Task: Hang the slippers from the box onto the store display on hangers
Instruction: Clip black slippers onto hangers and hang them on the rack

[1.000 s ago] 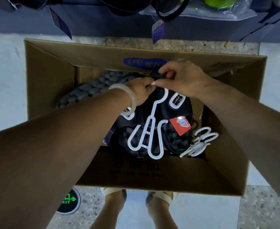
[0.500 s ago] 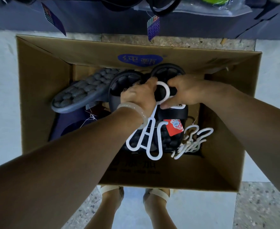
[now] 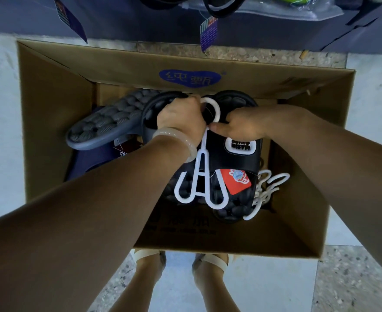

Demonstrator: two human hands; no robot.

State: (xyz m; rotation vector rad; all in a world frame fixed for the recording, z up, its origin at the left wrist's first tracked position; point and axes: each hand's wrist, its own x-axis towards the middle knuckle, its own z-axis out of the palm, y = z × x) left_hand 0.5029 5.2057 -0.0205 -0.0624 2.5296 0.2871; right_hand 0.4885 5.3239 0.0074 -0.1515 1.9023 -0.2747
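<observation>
A pair of black slippers [image 3: 235, 158] with a red tag lies inside the open cardboard box [image 3: 57, 122], soles facing up toward me. A white plastic hanger [image 3: 202, 176] lies on top of the pair, its hook ring between my hands. My left hand [image 3: 181, 119] grips the left black slipper by its toe end, next to the hook. My right hand [image 3: 241, 126] grips the right black slipper and pinches the hanger's stem with the thumb.
A grey-blue slipper [image 3: 104, 122] lies in the box at the left. Loose white hangers [image 3: 266, 192] are piled at the box's right side. Hung slippers and price tags [image 3: 208, 32] of the display dangle at the top. My feet stand below the box.
Both hands have settled on the black pair, and the hanger's hook ring now shows fully between them. The camera has moved closer to the box.
</observation>
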